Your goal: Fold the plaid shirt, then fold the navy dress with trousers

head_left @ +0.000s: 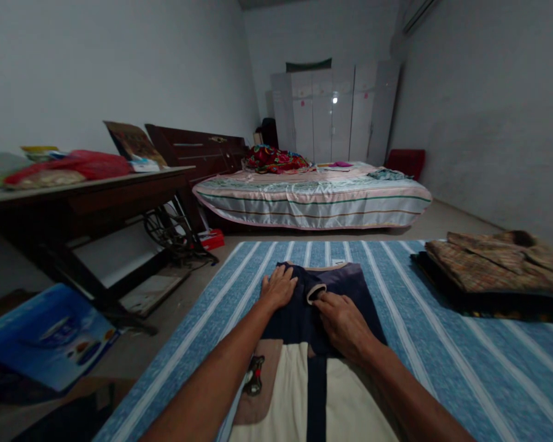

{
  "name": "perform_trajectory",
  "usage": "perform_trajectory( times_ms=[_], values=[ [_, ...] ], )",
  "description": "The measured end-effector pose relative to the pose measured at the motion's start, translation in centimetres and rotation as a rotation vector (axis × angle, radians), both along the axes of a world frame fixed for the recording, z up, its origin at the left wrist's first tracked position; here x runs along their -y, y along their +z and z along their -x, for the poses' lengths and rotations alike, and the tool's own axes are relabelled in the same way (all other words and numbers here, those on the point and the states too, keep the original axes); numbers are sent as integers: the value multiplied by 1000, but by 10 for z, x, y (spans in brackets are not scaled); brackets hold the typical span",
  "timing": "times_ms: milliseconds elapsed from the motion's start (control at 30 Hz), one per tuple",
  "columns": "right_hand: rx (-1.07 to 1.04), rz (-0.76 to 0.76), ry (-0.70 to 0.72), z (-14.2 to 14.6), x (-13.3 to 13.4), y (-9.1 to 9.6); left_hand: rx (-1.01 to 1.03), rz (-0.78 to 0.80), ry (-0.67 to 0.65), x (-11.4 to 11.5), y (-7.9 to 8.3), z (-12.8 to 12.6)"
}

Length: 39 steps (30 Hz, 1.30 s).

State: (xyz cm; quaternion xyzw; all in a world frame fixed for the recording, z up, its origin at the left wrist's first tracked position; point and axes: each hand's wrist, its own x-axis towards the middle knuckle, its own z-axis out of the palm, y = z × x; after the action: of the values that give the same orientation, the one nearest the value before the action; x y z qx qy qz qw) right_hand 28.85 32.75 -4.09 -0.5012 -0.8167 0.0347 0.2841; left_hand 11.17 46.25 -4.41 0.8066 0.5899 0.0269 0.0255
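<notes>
A navy, cream and brown shirt (pixel 293 380) lies spread on the blue-and-white striped bedding in front of me, with a small dark motif on its brown patch. My left hand (pixel 280 286) rests flat on the navy upper part, near the left shoulder, fingers spread. With bent fingers, my right hand (pixel 343 319) pinches the shirt at a raised, pale-edged fold of navy cloth (pixel 316 293). The thumb of my right hand is hidden. A white label (pixel 338 263) shows at the far edge of the shirt.
Folded clothes (pixel 498 270), brown checked over dark, are stacked on the striped bedding (pixel 405 282) at right. A dark sewing-machine table (pixel 87 190) with a red bag stands at left. Below it is a blue box (pixel 46 337). Beyond are a bed (pixel 313 205) and a wardrobe (pixel 322 116).
</notes>
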Motion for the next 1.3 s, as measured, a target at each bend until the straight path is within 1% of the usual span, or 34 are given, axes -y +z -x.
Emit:
perform_trajectory(
  times_ms=[200,333,567,700,800,933,1133,1300],
  values=[
    [9,7,1,1,3,4,9,6,-2,2,0,1],
    [0,17,-27,1,3,5,17,1,-9,3,0,1],
    [-59,-21,-129,-4,-3,-5,22,-5,-2,2,-1,1],
    [-59,-34,-196,-8,-5,-10,18,3,3,4,1,0],
    [-58,-42,-220,-8,-6,-13,14,4,5,6,2,-1],
    [-55,-41,-231,-9,-7,-16,13,4,7,7,3,-1],
    [-36,4,-229,-10,-5,-13,21,-12,5,5,1,0],
    [-39,11,-222,-11,-6,-13,21,-17,3,6,1,-1]
  ],
)
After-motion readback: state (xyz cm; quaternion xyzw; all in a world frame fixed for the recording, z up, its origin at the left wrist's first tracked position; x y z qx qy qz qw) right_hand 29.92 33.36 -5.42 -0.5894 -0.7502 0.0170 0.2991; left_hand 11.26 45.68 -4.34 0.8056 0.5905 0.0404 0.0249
